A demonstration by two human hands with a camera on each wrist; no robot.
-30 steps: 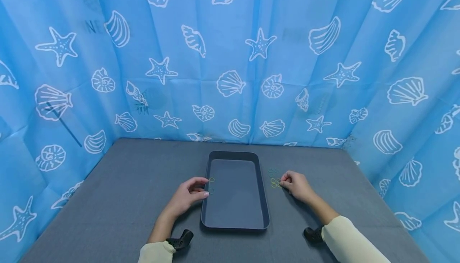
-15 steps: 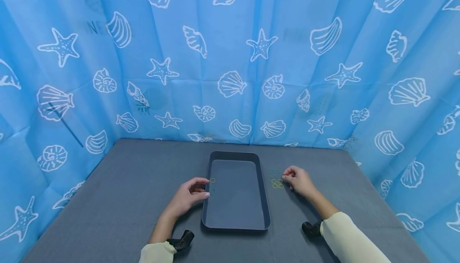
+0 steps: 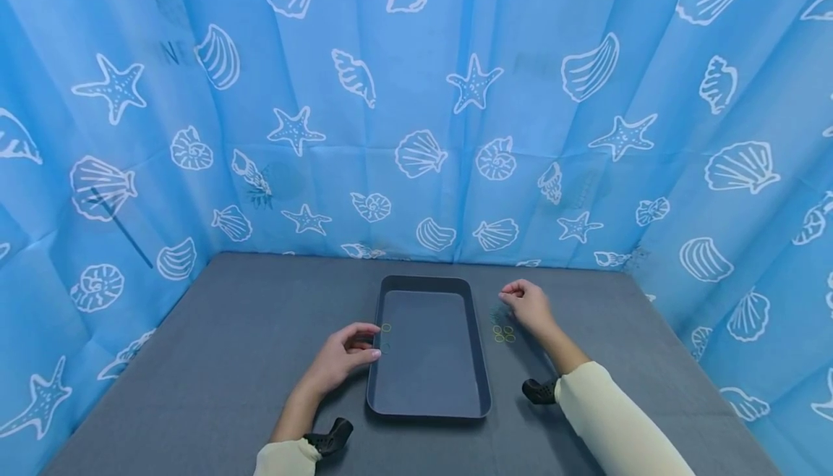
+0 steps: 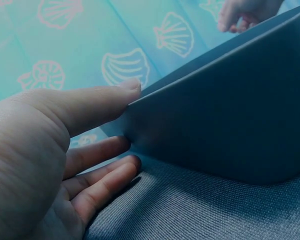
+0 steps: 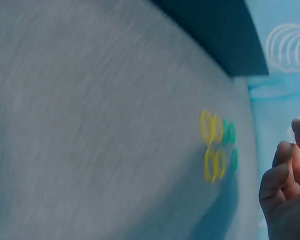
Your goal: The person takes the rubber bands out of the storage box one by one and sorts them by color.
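Observation:
A dark grey rectangular tray [image 3: 429, 283] lies on the table. My left hand [image 3: 330, 362] rests at its left side; in the left wrist view the thumb touches the rim and the fairly straight fingers meet the outer wall. One yellow ring and one faint green ring show inside by the left wall. Right of the tray lie several thin yellow rings [image 5: 206, 170], with green rings [image 5: 234, 159] just beyond. My right hand [image 3: 530, 306] hovers above them, thumb and forefinger tips together. Whether anything sits between those tips is too small to see.
Grey cloth covers the table [image 3: 260, 331]. A blue curtain [image 3: 416, 114] with white shells and starfish hangs behind it and along both sides. A black wrist mount [image 3: 330, 438] sits on the left wrist, and a second mount [image 3: 540, 391] on the right.
My right hand has lifted from beside the yellow rings and moved away from me, over the green ones, uncovering the yellow group fully. My left hand stays at the tray.

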